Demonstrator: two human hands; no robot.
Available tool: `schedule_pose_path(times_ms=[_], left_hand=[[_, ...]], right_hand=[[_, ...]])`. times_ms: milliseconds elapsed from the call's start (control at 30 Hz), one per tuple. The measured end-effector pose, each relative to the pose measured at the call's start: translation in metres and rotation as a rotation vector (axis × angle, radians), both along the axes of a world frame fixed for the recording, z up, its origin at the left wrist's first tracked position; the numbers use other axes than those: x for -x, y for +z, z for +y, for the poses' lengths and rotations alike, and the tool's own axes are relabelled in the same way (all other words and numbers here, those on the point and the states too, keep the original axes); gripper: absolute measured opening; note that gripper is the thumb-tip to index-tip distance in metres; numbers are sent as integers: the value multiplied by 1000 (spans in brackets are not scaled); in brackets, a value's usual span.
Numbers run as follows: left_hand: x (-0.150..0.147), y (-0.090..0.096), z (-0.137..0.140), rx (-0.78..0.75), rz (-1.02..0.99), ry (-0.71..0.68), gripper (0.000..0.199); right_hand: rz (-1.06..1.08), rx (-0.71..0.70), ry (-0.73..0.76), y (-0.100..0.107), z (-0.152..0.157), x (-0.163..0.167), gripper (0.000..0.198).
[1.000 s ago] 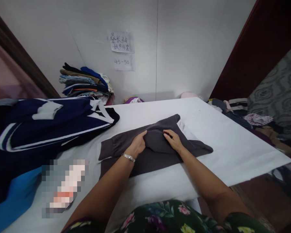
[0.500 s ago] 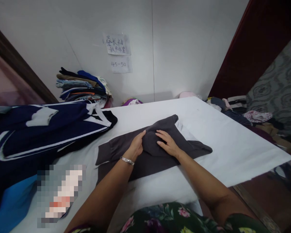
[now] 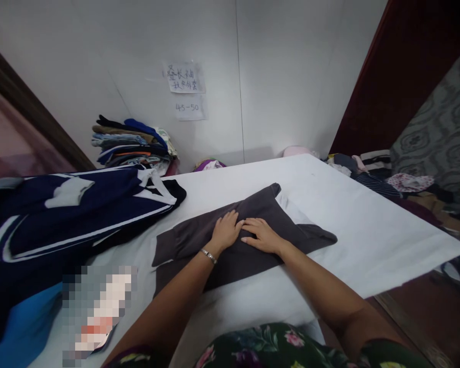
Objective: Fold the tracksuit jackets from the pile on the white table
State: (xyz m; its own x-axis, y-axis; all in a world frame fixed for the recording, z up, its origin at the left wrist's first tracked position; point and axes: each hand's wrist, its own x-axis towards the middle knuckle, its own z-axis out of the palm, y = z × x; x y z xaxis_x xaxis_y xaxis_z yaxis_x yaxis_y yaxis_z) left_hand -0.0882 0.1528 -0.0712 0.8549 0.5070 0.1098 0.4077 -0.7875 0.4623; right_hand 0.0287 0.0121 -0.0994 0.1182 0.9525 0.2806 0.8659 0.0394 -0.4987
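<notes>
A dark grey garment (image 3: 199, 232) lies flat on the white-covered table (image 3: 360, 225), with a wide band across its left end and two pointed parts at its right. Its exact kind is not clear. My left hand (image 3: 227, 231) rests palm down on the middle of the cloth, fingers spread. Right beside it, my right hand (image 3: 262, 235) also lies flat on the fabric with its fingers stretched out. The fingertips of both hands nearly meet. Neither hand grips the cloth.
Navy clothing with white stripes (image 3: 84, 220) is heaped at the left. Behind it stands a stack of folded clothes (image 3: 132, 145). A blurred-out object (image 3: 103, 306) lies at the front left. More clothes (image 3: 387, 179) are piled past the table's right edge.
My left hand has turned from its edge to palm down and moved slightly right, closer to my right hand. The crease between the hands has flattened. The garment stays in place.
</notes>
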Motion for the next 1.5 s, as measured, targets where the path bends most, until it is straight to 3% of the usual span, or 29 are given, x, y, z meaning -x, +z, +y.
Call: schedule_pose_path(times_ms=[100, 200, 267, 333, 400, 467, 533, 700, 867, 1000, 1233, 1500], left_hand=[[-1, -18, -1, 58, 49, 34, 40], [-1, -28, 1, 120, -62, 42, 38], [0, -31, 2, 185, -144, 53, 37], [1, -32, 3, 234, -185, 65, 36], [1, -32, 2, 258, -200, 75, 34], [2, -32, 0, 262, -211, 76, 31], [2, -30, -2, 259, -213, 73, 29], [7, -8, 18, 187, -174, 56, 26], [28, 13, 70, -26, 35, 250, 27], [46, 13, 90, -108, 168, 303, 29], [58, 12, 84, -142, 231, 212, 31], [55, 5, 99, -129, 392, 328, 35]], right_hand=[[82, -74, -36, 0, 7, -3, 34], [114, -182, -133, 13, 25, -16, 32], [46, -170, -215, 25, 41, -29, 34], [-54, -65, -291, 34, 57, -44, 39], [-112, 125, -352, 32, 69, -57, 46], [-113, 294, -395, 21, 76, -66, 50], [-96, 358, -426, 5, 77, -71, 51], [-118, 309, -433, -16, 72, -73, 52], [-123, 321, -432, 0, 77, -76, 51], [-150, 330, -419, 15, 94, -79, 50], [-235, 333, -327, 20, 102, -73, 41], [-325, 434, -360, 22, 107, -73, 46]])
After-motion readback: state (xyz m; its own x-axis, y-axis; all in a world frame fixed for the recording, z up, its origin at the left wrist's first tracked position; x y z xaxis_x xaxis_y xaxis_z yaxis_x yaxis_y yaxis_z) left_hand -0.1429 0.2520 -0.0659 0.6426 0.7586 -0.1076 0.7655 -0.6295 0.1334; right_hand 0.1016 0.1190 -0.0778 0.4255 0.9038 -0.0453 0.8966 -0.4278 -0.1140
